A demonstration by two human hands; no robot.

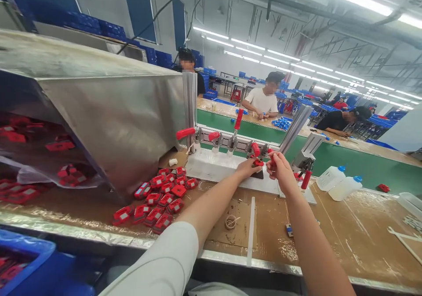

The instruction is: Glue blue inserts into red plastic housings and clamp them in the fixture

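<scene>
Your hands work at the right end of the clamp fixture (231,144), a white block carrying a row of red-handled toggle clamps at the back of the counter (329,234).

Left hand (248,167): fingers are curled and rest on the fixture's front edge, touching a small red part (258,162) seated there. Whether the fingers fully grip the part cannot be told.

Right hand (279,166): fingers are closed around the red handle (271,157) of the end clamp, just right of the left hand.

To do this step well, keep the part square and flat in its seat with your left fingertips, and keep them out from under the clamp pad. Move the handle with a firm, even motion; do not jerk it.

Pose: both forearms are extended forward over the counter, converging on the fixture. The wrists are level, the left sleeve sits near the counter's front edge.

A pile of red parts (158,199) lies left of the fixture, below a metal chute (108,107). Two white bottles (339,184) lie to the fixture's right.
</scene>
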